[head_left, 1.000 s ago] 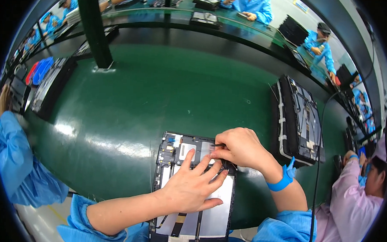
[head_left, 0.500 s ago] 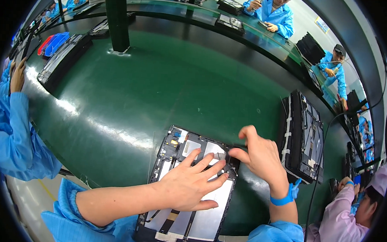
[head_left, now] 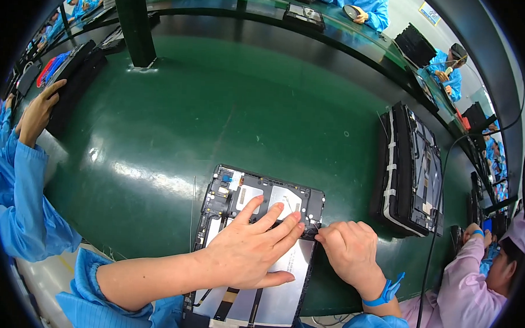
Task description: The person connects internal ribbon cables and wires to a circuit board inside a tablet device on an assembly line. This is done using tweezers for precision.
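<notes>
An opened tablet (head_left: 315,205) lies on the green bench in front of me, its black frame, circuit parts and silvery battery (head_left: 296,263) facing up. My left hand (head_left: 249,239) rests flat across its middle, fingers spread, covering part of the battery and inner plates. At the tablet's right edge, just below the upper section, my right hand (head_left: 352,251) is closed in a pinch. Its fingertips meet the edge; whatever they grip is too small to make out. A blue band (head_left: 387,291) circles my right wrist.
To the right stands a stack of opened tablets (head_left: 418,169), with a black cable (head_left: 435,222) hanging past it. A dark post (head_left: 134,29) rises at the back left. A co-worker's hand (head_left: 37,114) touches a black stack (head_left: 77,91) at far left; a person in pink (head_left: 458,281) sits at right.
My right hand has come down from above the tablet's upper right corner to its right edge and closed into a pinch. My left hand stays spread on the tablet.
</notes>
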`<state>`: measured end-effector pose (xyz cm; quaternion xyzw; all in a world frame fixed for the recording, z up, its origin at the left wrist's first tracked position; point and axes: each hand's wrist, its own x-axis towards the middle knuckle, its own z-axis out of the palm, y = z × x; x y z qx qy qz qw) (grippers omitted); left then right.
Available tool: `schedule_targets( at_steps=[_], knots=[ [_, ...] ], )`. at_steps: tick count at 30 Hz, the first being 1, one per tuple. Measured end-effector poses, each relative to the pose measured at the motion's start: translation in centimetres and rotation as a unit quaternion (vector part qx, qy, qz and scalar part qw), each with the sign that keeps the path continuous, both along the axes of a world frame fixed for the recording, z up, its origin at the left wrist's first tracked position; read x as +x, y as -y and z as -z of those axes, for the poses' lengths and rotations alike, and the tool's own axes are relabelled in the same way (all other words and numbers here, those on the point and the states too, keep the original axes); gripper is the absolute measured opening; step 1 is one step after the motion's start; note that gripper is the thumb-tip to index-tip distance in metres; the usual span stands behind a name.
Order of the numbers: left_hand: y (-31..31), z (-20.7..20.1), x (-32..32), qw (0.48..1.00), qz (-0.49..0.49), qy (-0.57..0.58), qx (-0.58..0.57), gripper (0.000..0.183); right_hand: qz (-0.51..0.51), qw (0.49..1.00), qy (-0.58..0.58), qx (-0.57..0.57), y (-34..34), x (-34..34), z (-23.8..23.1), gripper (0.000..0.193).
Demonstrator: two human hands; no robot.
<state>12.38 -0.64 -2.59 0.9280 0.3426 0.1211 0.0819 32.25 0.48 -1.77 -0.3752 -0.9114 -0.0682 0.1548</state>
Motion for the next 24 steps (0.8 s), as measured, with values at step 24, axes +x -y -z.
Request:
schedule_targets(
  at_steps=[24],
  knots=[
    [0.1, 0.1, 0.2, 1.0, -0.003, -0.003, 0.005, 0.061, -0.027, 0.996, 0.07, 0.049, 0.3, -0.8, -1.0, 0.011]
  ],
)
